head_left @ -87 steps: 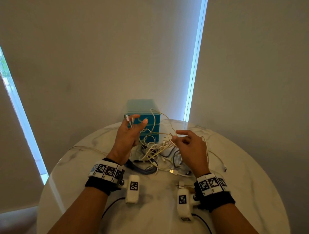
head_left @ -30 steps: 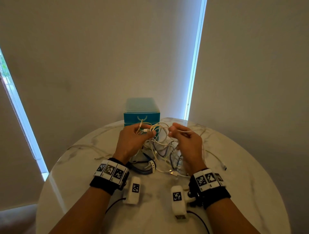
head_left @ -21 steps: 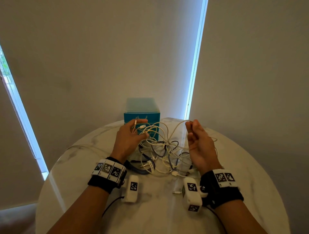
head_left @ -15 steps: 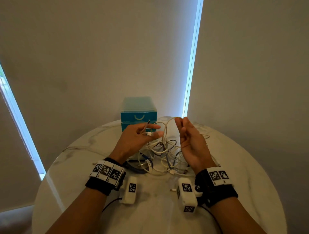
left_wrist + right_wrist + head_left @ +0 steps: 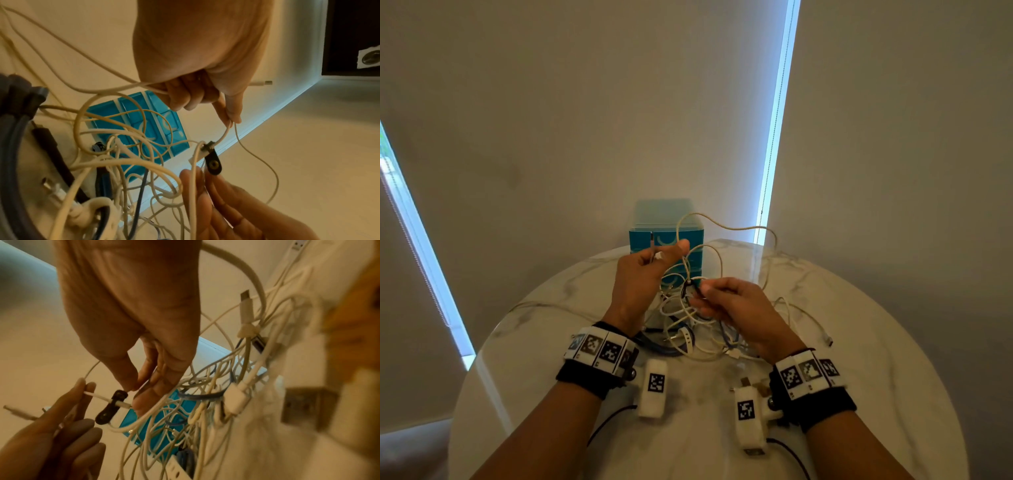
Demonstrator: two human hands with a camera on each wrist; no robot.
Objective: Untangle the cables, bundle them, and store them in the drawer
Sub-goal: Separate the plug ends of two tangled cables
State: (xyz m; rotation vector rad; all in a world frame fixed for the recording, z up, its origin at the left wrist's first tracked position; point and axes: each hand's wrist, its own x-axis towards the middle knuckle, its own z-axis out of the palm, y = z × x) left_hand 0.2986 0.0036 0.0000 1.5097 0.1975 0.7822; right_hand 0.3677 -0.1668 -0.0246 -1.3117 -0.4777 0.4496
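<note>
Both hands' fingers (image 5: 230,113) pinch white cables (image 5: 688,308) before the teal drawer unit (image 5: 666,236), apparently closed.

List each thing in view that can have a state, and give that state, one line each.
Cables: tangled in a heap on the table.
Drawer unit: drawers closed.
Black strap: undone, hanging on a white cable.
Left hand: pinches a white cable.
Right hand: pinches the cable by the strap.

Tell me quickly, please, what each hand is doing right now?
Left hand: pinches a white cable beside its black strap.
Right hand: fingertips pinch the same white cable on the strap's other side.
</note>
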